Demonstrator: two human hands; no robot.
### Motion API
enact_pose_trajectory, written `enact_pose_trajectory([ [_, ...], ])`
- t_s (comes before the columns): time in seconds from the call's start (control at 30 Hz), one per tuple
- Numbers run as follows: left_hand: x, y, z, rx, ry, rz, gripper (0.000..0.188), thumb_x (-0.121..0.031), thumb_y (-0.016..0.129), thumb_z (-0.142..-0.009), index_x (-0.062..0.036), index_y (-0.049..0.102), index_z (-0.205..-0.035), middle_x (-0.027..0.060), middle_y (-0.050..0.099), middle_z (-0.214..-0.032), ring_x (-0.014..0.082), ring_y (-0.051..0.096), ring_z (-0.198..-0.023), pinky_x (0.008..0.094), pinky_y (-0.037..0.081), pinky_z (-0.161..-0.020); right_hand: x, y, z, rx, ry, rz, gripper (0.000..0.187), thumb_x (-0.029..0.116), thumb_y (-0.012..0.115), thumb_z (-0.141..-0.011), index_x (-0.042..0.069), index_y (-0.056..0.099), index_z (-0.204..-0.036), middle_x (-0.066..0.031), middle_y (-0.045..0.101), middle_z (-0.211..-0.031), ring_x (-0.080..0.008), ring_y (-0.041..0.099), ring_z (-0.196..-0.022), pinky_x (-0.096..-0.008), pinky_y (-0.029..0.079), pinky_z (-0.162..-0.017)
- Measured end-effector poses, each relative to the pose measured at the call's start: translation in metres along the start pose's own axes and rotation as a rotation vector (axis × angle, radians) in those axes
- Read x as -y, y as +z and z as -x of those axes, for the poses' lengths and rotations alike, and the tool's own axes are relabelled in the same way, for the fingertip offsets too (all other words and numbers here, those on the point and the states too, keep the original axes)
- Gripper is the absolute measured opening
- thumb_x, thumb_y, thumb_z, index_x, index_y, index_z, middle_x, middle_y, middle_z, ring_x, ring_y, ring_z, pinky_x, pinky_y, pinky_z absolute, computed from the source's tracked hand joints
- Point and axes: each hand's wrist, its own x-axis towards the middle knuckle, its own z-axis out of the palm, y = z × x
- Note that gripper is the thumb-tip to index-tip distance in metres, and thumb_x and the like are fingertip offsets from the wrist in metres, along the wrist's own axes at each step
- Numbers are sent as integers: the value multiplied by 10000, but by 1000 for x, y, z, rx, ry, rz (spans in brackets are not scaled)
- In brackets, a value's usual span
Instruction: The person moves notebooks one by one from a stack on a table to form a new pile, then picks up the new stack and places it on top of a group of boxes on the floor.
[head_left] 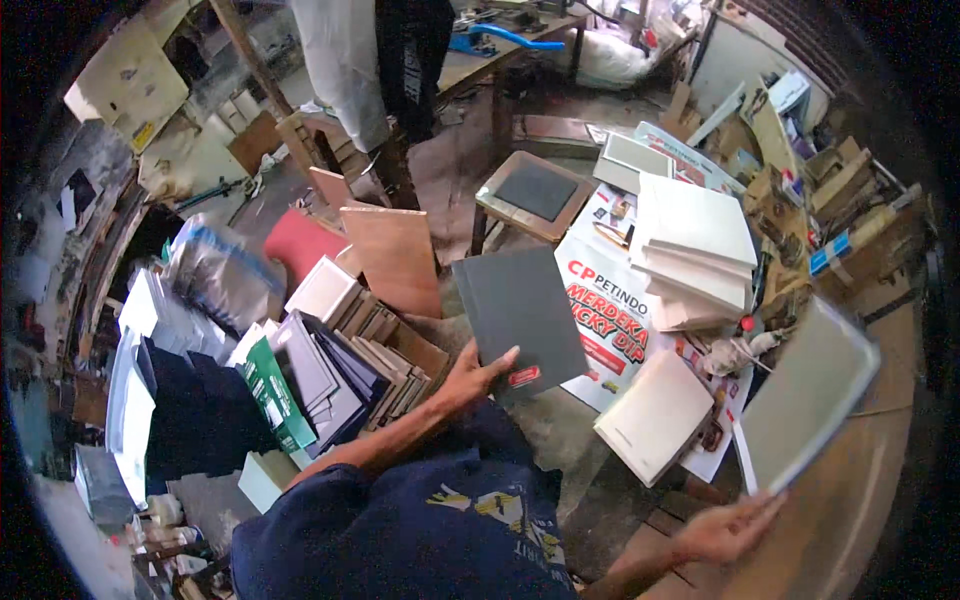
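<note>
**Grasping a cover in each hand**

Pinches a dark grey cover point(525, 315) by its lower left edge with the left hand point(468, 380), with thumb point(507, 359) over its face, mid-frame. Grips a pale-edged grey cover point(815, 395) at its bottom with the right hand point(735, 530), tilted up at the right of the frame. Extends the left forearm point(395, 432) up from lower left, the right forearm point(640, 568) from the lower edge.
</note>
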Motion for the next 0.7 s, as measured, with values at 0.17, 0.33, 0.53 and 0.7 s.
enact_pose_trajectory([
  [0.17, -37, 31, -1, -162, -291, 197, 632, -579, 486, -899, -73, 455, -1275, 93, 542, -1171, 220, 534, -1005, 359, 452, -850, 113, 67, 85, 825, -556, -422, 409, 189, 476, -884, -62, 524, -1204, -215, 539, -1222, -292, 503, -1108, -393, 380, -970],
  [0.33, -33, -6, -40, -360, -189, 122, 489, -369, 588, -923, 18, 508, -1212, 135, 589, -1107, 217, 582, -963, 349, 489, -829, 148, 104, 132, 1346, -790, -451, 478, 102, 430, -844, -92, 458, -1280, -227, 473, -1338, -355, 399, -1299, -449, 269, -1119],
  [0.53, -50, -60, -159, -490, 284, -79, 412, -216, 649, -895, 27, 512, -1199, 136, 577, -1126, 209, 575, -936, 309, 477, -805, 138, 214, 158, 1444, -84, -664, 239, 121, 614, -852, 11, 584, -1063, -180, 664, -887, -336, 657, -822, -390, 542, -675],
  [0.7, -59, -62, -340, -282, 135, -65, 538, -256, 657, -886, 44, 443, -1277, 173, 536, -1214, 241, 543, -1034, 363, 440, -898, 64, 344, 212, 1091, -96, -242, 408, 157, 593, -862, -17, 503, -1221, -237, 520, -1224, -396, 504, -1132, -456, 423, -944],
])
